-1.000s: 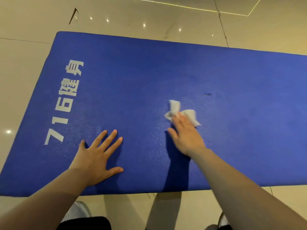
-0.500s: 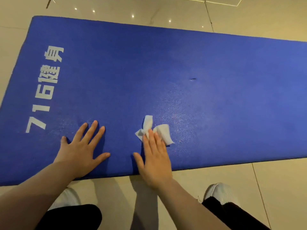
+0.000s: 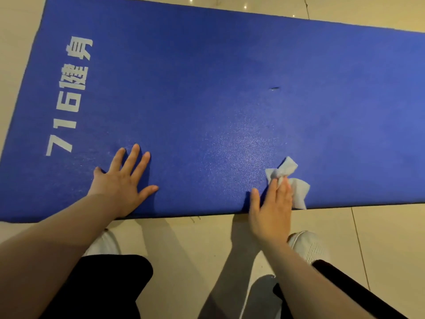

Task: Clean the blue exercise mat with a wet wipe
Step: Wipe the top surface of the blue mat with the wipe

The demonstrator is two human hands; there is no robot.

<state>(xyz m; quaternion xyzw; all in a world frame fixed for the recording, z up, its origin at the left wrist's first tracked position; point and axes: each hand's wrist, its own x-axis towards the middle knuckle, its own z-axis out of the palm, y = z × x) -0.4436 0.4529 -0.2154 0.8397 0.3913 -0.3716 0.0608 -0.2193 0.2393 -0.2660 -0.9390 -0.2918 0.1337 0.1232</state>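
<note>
Wiping the mat's near edge, with much of it not visibly done

Our right hand (image 3: 272, 211) presses the crumpled wet wipe (image 3: 290, 180) flat under straight fingers at about 5 o'clock in the view, right at the near edge of the blue exercise mat (image 3: 230, 77); our left hand (image 3: 122, 181) is spread wide and rests palm-down at 7 o'clock, holding nothing. Around the wipe the surface glistens, which we judge to be the wiped patch. Toward 12 and 3 o'clock it looks matt, probably still to do, including the small nick (image 3: 274, 88) at 1 o'clock.
</note>
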